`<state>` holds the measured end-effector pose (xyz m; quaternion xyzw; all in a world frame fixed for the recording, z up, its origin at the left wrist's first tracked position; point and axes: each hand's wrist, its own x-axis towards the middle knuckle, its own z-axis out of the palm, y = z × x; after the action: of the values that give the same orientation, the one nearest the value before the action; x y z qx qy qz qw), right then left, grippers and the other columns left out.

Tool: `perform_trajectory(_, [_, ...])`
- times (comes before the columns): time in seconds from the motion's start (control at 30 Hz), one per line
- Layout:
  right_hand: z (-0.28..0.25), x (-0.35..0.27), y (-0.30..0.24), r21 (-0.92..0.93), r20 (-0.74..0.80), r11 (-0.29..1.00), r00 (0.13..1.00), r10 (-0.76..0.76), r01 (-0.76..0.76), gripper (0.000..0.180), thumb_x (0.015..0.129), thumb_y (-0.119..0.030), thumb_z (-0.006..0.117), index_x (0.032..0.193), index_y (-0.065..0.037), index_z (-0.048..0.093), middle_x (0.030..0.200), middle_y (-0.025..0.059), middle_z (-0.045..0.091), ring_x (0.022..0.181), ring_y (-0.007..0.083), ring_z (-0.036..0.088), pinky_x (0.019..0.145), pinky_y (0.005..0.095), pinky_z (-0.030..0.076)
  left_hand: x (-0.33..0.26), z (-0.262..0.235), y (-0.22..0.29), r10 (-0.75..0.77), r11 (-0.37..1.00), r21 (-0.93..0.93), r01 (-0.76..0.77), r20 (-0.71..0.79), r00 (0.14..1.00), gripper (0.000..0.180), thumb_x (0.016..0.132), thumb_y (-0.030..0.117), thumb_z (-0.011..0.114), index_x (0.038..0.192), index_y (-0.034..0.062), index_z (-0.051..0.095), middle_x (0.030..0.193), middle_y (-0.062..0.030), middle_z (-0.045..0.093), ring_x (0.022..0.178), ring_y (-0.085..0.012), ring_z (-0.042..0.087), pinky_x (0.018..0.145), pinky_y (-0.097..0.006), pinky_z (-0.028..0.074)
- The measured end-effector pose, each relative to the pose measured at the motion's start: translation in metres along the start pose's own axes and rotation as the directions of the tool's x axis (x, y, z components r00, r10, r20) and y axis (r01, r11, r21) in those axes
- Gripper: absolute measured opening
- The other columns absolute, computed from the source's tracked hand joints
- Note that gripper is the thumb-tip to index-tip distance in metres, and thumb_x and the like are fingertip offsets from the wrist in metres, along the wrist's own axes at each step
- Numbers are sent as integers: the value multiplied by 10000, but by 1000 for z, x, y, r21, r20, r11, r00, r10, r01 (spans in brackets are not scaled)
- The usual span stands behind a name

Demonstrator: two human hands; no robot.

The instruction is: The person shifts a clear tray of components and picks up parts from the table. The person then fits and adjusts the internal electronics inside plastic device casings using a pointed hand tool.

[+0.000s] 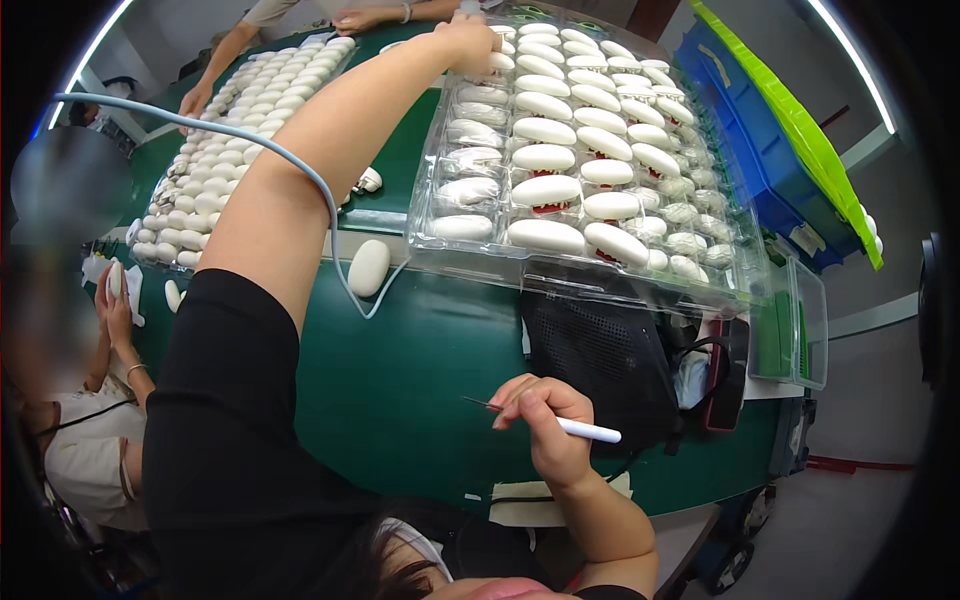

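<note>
I see a green counter (420,370) running from the lower centre to the upper left of the frame, and on its right half a clear plastic tray (470,262) of white oval shells (545,190), set in rows, some with red showing beneath. A second batch of white shells (240,120) lies at the upper left, where another person's hands (360,18) rest at the top edge. One loose shell (368,267) lies on the counter just beside the tray's near left corner. A pale blue cable (300,165) loops over my left forearm and drops to the counter by that shell. At the left edge a seated person holds a white shell (113,280) up; that figure is blurred. A blue crate (770,160) with a lime green lid (800,120) stands at the upper right, and a black mesh bag (600,355) sits below the tray's front edge. My left hand (468,42) is stretched far forward to the top centre, resting on the tray's far left rows; my forearm covers much of it, so I cannot tell whether its grip is wide or closed. My right hand (545,425) hovers over the counter at lower centre, its grip closed like a pen hold around a thin white-handled tool (575,428) with a fine dark tip pointing left.
</note>
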<state>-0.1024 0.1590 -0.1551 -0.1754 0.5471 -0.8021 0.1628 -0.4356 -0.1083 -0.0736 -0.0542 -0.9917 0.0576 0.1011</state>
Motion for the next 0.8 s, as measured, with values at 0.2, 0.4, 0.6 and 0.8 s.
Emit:
perform_trajectory(0.2, [0,-4,3,23,20,999,999,47,-47,196,903,-89,497,757,20,569,772,130,594,715,176,570,655,275,486,-62,-29,-23,52,888,-302,-347,-683,728,254,676,216,713,848,37,662,820,-143,610,842,-325,558,791,-396,439])
perform_trajectory(0.4, [3,-6,6,42,15,999,1000,24,-25,203,911,-94,498,764,22,577,797,129,604,672,148,563,670,262,469,-257,-13,-86,-548,274,-949,159,-18,836,339,815,295,687,942,-6,596,718,-18,582,569,-69,519,512,-182,418])
perform_trajectory(0.6, [8,-5,10,-43,48,996,996,-73,75,194,915,-107,482,771,7,544,751,139,603,689,190,569,663,304,477,-436,3,-65,-579,-237,-970,64,194,792,222,884,178,602,1017,16,526,873,-50,615,616,-68,557,518,-157,442])
perform_trajectory(0.8, [2,0,21,-56,11,996,998,-69,70,226,920,-131,480,765,18,552,765,149,606,663,179,565,683,312,464,-460,-7,22,-330,-368,-930,-1,129,935,396,798,-60,605,1130,70,433,1227,-206,512,828,-185,627,685,-251,519])
